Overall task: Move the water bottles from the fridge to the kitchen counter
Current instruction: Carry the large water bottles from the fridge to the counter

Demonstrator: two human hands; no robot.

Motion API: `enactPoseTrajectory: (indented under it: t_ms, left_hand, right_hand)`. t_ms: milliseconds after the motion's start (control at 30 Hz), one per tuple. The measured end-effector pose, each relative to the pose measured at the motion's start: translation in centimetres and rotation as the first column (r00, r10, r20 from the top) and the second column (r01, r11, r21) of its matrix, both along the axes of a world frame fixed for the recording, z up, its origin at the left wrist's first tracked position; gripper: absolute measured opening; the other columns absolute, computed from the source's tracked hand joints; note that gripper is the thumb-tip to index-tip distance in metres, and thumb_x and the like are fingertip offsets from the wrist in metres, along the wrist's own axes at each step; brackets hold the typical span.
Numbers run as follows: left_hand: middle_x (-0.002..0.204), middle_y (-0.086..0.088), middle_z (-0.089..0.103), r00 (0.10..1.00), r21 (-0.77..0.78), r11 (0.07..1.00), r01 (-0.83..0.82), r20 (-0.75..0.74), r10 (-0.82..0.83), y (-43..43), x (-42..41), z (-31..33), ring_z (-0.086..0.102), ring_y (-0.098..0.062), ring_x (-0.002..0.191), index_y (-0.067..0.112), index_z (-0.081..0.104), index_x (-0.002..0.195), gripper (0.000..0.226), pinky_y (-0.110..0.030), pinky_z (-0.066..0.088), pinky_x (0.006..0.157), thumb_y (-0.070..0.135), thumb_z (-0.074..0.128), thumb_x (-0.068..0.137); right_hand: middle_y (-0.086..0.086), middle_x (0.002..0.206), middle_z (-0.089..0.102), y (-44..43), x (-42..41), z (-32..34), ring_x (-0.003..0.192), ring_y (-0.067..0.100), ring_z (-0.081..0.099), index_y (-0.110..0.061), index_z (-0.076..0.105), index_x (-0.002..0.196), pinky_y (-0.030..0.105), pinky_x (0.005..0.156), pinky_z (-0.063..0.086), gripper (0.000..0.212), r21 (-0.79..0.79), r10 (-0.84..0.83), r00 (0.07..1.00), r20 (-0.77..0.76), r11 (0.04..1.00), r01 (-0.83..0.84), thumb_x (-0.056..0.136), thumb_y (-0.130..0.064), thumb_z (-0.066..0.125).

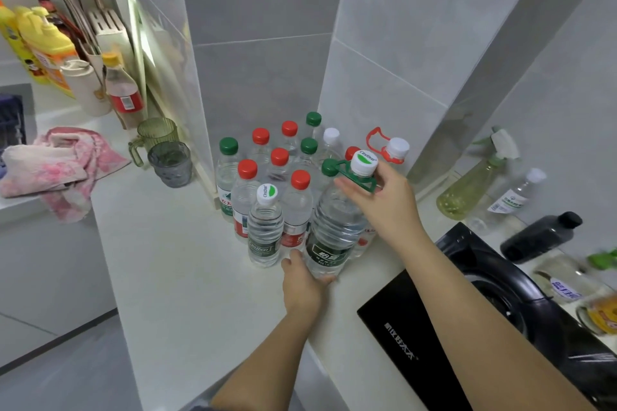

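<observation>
Placement looks to be the step in hand: the large water bottle (337, 220) leans top-first toward the back corner of the kitchen counter (187, 277), at the front of the cluster of bottles (263, 173) standing in that corner. The left hand (305, 280) cups its base, thumb up one side and fingers curled beneath; the right hand (384, 200) pinches the green carry handle at the neck, just under the white cap. Whether the base touches the counter I cannot tell. A small bottle (265, 230) stands just beside it on the left; the black hob (410, 344) lies near on the right. The next move calls for tipping the bottle upright, seating its base flat without knocking its neighbours, then letting go with both hands; the fridge is out of view, so what remains there cannot be judged.
</observation>
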State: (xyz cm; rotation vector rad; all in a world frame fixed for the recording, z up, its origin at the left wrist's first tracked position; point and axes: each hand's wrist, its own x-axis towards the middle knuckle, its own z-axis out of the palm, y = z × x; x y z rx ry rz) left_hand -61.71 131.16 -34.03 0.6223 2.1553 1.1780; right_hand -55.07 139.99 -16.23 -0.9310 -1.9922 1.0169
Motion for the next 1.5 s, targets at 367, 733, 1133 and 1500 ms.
enactPoseTrajectory:
  t_ms: [367, 733, 1133, 1500]
  left_hand:
    - [0.136, -0.015, 0.041, 0.998, 0.011, 0.998, -0.057, -0.007, 0.057, 0.5, 0.0, 0.2, 0.057, -0.036, 0.11, 0.01, 0.043, 0.127, 0.076, -0.039, 0.045, 0.091, 0.029, 0.087, 0.069]
    - [0.088, -0.009, 0.054, 0.942, 0.118, 0.936, -0.332, -0.011, 0.336, -7.6, -5.2, -1.1, 0.055, -0.035, 0.088, 0.006, 0.049, 0.09, 0.007, -0.037, 0.04, 0.072, 0.008, 0.054, 0.087]
    - [0.113, 0.007, 0.071, 0.676, 0.268, 0.75, -0.605, 0.671, 0.305, 1.3, -14.0, -1.0, 0.063, -0.01, 0.107, 0.025, 0.06, 0.128, 0.061, -0.028, 0.047, 0.096, 0.066, 0.03, 0.095]
    - [0.076, 0.016, 0.072, 0.691, 0.348, 0.72, -0.6, 0.679, 0.247, 3.3, -14.2, -2.2, 0.068, -0.004, 0.073, 0.031, 0.068, 0.096, 0.056, -0.024, 0.051, 0.077, 0.068, 0.026, 0.096]
  right_hand:
    - [-0.011, 0.114, 0.071, 0.9, -1.3, -1.4, 0.113, 0.011, 0.064, -0.033, 0.064, 0.111, 0.043, 0.102, 0.051, 0.037, -0.076, 0.048, 0.988, -0.143, 0.995, -0.06, 0.077, -0.038, 0.079]
    - [-0.002, 0.14, 0.051, -2.8, 3.6, -10.7, 0.114, -0.011, 0.05, -0.023, 0.047, 0.137, 0.013, 0.097, 0.039, 0.034, -0.395, -0.486, 0.836, -0.253, 0.841, 0.369, 0.104, -0.017, 0.045]
    - [-0.01, 0.163, 0.024, 0.4, -3.5, -17.4, 0.138, 0.012, 0.041, -0.034, 0.024, 0.157, 0.034, 0.118, 0.029, 0.092, -0.744, -0.745, 0.595, -0.3, 0.573, 0.343, 0.078, -0.081, 0.036]
    - [-0.005, 0.151, 0.047, 1.4, -4.4, -20.5, 0.126, 0.017, 0.057, -0.038, 0.031, 0.153, 0.043, 0.112, 0.04, 0.13, -0.799, -0.741, 0.544, -0.394, 0.569, 0.197, 0.041, -0.101, 0.054]
